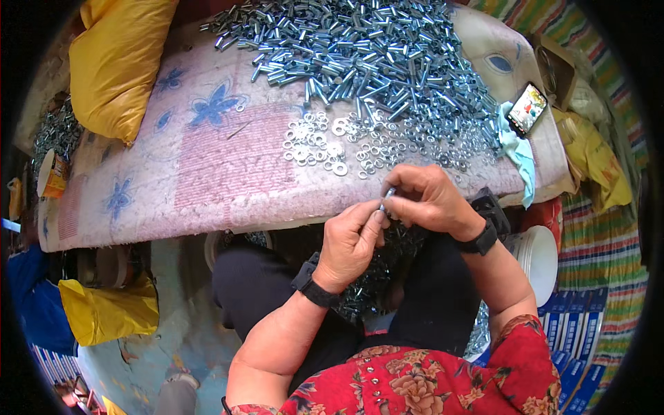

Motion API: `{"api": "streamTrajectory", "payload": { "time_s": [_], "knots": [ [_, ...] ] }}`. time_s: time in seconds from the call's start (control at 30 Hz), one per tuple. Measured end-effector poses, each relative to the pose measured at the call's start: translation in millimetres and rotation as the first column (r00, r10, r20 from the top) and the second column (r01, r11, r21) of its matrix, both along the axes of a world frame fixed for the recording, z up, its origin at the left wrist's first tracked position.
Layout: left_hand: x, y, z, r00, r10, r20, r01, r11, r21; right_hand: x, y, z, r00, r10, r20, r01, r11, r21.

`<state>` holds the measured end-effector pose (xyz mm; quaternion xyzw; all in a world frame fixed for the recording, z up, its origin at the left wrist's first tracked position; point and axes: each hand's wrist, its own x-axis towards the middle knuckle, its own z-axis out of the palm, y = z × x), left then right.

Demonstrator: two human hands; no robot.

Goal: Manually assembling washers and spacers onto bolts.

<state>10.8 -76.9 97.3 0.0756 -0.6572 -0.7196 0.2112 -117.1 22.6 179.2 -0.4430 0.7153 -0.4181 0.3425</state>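
Note:
Just in front of the table's near edge my two hands meet around a small shiny metal bolt (390, 193). My left hand (350, 240) pinches its lower end between thumb and forefinger. The fingers of my right hand (427, 199) close on the upper end. My fingers hide much of it, including whatever is fitted on it. Beyond my hands lie loose flat washers (315, 142), with small nuts (415, 146) to their right. Behind these spreads a large heap of silvery metal sleeves (366, 52).
A flowered padded cloth (235, 173) covers the table. On its right a phone (527, 109) leans on a light blue rag (517, 155). A full yellow sack (117, 66) stands at the far left. A white bucket (539, 259) and blue boxes (574, 325) are at my right.

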Motion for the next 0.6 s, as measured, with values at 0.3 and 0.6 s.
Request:
{"api": "streamTrajectory", "payload": {
  "time_s": [0.3, 0.6],
  "knots": [
    [6, -10, 4, 0.998, -0.016, 0.060, -0.001, 0.960, 0.279, -89, -87, -23, 0.720, -0.423, -0.550, 0.166, 0.875, -0.455],
    [5, -17, 5, 0.997, -0.032, 0.076, 0.002, 0.930, 0.368, -141, -175, -41, 0.347, -0.147, -0.926, 0.153, 0.983, -0.099]
  ]
}}
